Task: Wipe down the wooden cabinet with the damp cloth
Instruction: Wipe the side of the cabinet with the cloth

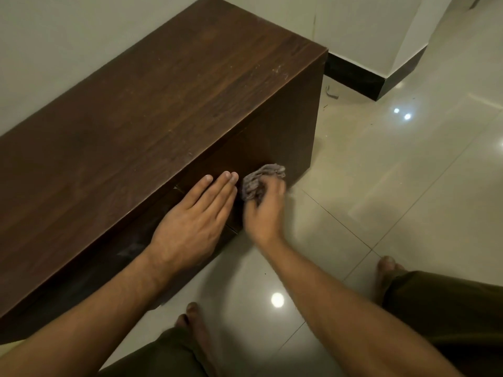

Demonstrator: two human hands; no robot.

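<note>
The left hand (194, 221) lies flat, fingers straight and together, against the cabinet (152, 115) front. Just beside it, the blurred right hand (265, 210) grips a bunched grey cloth (258, 180) against the same front, low near the tiled floor (394, 191). Bare feet (194, 322) stand on the tiles.

Two bare forearms (109, 295) reach from the lower edge to the left hand (190, 221) and the right hand (265, 210), the right one blurred. Dark olive-brown trousers (449, 303) cover both legs, the cloth plain and loose. Beyond the hems the left foot (196, 322) and right foot (386, 270) are bare, toes showing.
</note>
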